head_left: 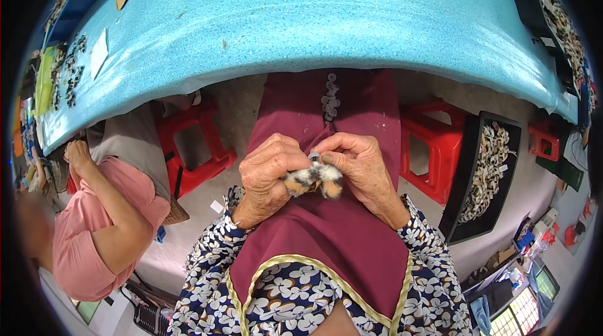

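Just above my lap, both hands pinch one small furry piece [313, 180] with white, black and orange tufts. My left hand [269, 168] is closed on its left side, fingers curled. My right hand [359, 163] holds its upper right side between thumb and forefinger. A small greyish bit [314, 156] shows between the fingertips at its top; what it is, I cannot make out. On the maroon apron [364, 103] beyond my hands lies a line of whitish translucent discs [330, 96].
A blue-covered table [301, 28] curves across in front, with small rings and dark pieces at its far edge. Red stools [195, 141] stand either side of my lap. A black bin [461, 210] at right holds pale bundles. A person in pink [110, 229] sits at left.
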A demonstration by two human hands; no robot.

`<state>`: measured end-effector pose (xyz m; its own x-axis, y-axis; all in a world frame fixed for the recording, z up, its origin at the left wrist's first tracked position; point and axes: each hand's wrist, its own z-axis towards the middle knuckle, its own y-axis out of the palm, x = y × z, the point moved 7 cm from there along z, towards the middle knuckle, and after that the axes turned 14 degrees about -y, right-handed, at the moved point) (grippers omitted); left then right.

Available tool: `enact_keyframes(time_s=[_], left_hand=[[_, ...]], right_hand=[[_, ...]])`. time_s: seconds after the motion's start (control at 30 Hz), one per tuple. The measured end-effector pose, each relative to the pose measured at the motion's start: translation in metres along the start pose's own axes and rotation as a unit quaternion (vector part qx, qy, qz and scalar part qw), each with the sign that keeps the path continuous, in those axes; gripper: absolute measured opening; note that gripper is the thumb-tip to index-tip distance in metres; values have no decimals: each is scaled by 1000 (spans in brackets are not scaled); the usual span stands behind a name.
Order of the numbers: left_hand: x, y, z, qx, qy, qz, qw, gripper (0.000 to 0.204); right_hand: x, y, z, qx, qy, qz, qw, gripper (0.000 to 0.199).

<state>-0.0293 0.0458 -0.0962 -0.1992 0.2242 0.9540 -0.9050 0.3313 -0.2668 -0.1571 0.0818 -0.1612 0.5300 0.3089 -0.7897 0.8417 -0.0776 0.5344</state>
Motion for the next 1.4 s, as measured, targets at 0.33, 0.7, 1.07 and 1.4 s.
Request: enact_keyframes(time_s=[0.33,0.7,1.07,1.4], left_hand=[[-16,-5,10,18,-203,-8,979,23],[-81,8,-28,43,-333,-70,939,34],[-106,19,-42,12,-374,-23,927,21],[-92,27,13,-86,-453,-354,814,39]], right_hand=[[-10,4,8,36,-41,-103,993,7],[50,-25,9,-27,41,-17,999,14],[78,-38,11,-61,37,-186,980,11],[0,-35,46,30,-76,-37,996,11]])
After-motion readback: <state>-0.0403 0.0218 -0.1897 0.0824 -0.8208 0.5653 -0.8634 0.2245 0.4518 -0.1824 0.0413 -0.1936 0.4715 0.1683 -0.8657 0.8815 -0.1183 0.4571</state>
